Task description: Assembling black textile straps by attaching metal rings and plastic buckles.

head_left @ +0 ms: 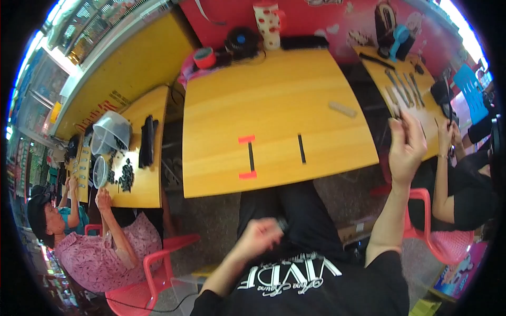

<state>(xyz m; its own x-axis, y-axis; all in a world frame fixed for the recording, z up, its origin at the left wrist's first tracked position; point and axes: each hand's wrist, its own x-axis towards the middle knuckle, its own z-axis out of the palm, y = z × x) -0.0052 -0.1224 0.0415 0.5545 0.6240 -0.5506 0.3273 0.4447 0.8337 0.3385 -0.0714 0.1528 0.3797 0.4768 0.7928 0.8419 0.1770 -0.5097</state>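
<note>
Centrally, a wooden table [274,89] faces the seated wearer, whose two bare hands are both off its surface. The left hand [258,238] is over the dark-trousered lap, below the near edge; it is blurred, with its fingers curled, and a small dark object [283,225] appears at the fingertips, though whether it is grasped cannot be told. The right hand [408,145] is raised beyond the table's right edge, its thumb and fingers drawn together as in a pinch; whether anything lies between them cannot be made out. On the tabletop, nearest the wearer, are two narrow black strips set well apart: the left strip [251,157] runs between two pieces of red tape [246,139], one at each end, while the right strip [301,149] has bare wood around it. A tan bar [342,109] lies near the right edge. Toward the back stand a red-spotted mug [268,29] and a red roll [205,58]. At left, a co-worker in a pink patterned shirt [113,253] sits at a side table bearing a clear container [112,131] and small black pieces [126,175].
</note>
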